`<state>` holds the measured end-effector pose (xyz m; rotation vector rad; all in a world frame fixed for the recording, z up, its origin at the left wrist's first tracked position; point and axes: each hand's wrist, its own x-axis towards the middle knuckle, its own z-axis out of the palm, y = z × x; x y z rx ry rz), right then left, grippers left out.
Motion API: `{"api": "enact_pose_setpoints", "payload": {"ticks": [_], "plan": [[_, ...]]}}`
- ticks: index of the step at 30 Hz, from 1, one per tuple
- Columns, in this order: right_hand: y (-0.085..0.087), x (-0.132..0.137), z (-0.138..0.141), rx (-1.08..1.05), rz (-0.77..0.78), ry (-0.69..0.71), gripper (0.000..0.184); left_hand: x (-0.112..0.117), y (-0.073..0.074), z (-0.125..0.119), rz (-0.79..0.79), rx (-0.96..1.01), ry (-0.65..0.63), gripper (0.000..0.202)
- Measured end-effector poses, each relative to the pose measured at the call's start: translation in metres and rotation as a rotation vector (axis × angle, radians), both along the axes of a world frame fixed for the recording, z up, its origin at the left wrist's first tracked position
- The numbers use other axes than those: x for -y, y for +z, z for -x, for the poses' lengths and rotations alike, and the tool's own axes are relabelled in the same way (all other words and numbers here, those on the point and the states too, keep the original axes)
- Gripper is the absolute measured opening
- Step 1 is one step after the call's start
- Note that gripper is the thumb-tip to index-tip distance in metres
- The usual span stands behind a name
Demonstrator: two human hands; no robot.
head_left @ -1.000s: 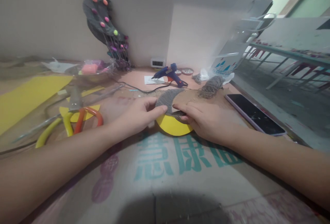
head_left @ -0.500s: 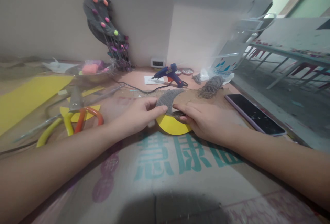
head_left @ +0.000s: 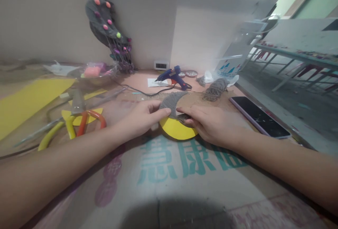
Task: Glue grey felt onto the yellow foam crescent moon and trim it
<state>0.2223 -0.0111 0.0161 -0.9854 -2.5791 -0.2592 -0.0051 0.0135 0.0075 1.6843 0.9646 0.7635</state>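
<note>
Between my hands is a crescent (head_left: 170, 104) covered in grey yarn, with a yellow paper piece (head_left: 178, 130) showing under its lower edge. My left hand (head_left: 146, 116) grips the crescent's left side, thumb on top. On the other side, my right hand (head_left: 203, 121) has its fingers closed at the crescent's lower right tip, and the fingertips partly hide it. Beyond them a blue glue gun (head_left: 170, 75) rests on a white card, its nozzle pointing left. A bundle of grey yarn (head_left: 215, 90) lies behind my right hand.
Scissors (head_left: 83, 120) with orange and yellow handles lie by my left forearm, near yellow paper (head_left: 29, 99). At right is a phone (head_left: 260, 116) by the table edge. A decorated grey crescent (head_left: 105, 21) leans on the wall, beside a small clock (head_left: 161, 65).
Both hands keep their hold on the crescent. Only a very slight shift of the view and of the yellow paper piece's lower edge shows.
</note>
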Motion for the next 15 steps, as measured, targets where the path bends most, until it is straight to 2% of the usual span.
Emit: {"api": "enact_pose_setpoints", "payload": {"ticks": [15], "plan": [[0.0005,0.0003,0.0021,0.016,-0.013,-0.019,0.032,-0.0018,-0.0017,0.0005,-0.024,-0.034,0.007,0.030]]}}
